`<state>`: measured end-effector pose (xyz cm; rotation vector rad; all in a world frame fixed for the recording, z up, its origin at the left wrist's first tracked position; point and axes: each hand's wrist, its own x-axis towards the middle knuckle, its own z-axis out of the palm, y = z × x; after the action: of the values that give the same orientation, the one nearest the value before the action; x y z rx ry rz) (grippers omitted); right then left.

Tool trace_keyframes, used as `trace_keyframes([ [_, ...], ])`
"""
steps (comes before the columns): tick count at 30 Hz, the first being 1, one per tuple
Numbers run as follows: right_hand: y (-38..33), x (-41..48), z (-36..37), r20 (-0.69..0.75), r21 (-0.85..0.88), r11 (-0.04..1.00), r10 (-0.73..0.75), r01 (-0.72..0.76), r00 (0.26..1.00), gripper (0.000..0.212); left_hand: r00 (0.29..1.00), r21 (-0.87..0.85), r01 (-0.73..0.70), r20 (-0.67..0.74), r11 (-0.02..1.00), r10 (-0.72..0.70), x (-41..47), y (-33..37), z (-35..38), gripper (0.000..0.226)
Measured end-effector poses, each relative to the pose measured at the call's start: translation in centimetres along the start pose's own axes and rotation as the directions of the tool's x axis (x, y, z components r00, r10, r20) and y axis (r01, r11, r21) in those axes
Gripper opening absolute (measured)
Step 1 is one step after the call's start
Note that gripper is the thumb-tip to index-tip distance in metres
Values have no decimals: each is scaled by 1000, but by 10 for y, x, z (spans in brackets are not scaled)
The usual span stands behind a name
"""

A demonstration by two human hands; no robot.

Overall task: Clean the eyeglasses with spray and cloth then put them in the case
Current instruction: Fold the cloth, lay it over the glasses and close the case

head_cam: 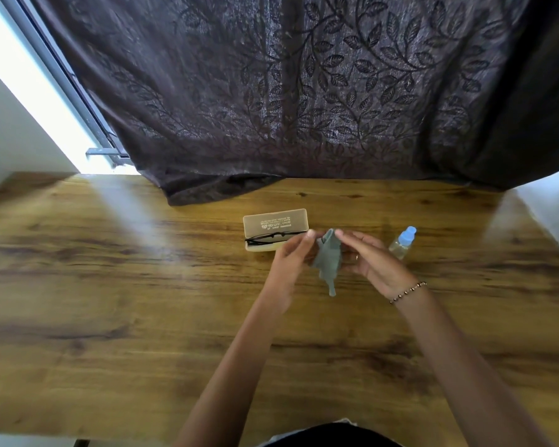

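Note:
A beige eyeglass case (275,222) lies open on the wooden table (110,285), its lid tilted back. Black-framed eyeglasses (273,237) rest in it. Just right of the case, a grey-green cloth (328,258) hangs crumpled between my hands above the table. My left hand (291,258) pinches the cloth's upper left part with thumb and fingertips. My right hand (367,258) pinches its upper right part, a beaded bracelet on the wrist. A small clear spray bottle (402,243) with a light blue cap stands to the right of my right hand.
A dark leaf-patterned curtain (304,91) hangs along the table's far edge, its hem lying on the wood behind the case. A bright window frame (62,79) is at the far left.

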<state>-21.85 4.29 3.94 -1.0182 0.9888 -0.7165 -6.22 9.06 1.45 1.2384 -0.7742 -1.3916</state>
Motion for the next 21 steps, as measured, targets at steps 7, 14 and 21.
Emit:
trace_keyframes([
  [7,-4,-1,6,-126,-170,968,-207,185,970,12,995,-141,-102,-23,985,100,2,16,-5,17],
  [14,-22,-1,10,-155,-342,888,-375,307,914,13,984,5,-97,148,995,95,6,29,-18,43],
  [21,-30,-4,13,-22,-451,813,-422,367,907,10,982,13,-64,181,998,61,3,40,-9,37],
])
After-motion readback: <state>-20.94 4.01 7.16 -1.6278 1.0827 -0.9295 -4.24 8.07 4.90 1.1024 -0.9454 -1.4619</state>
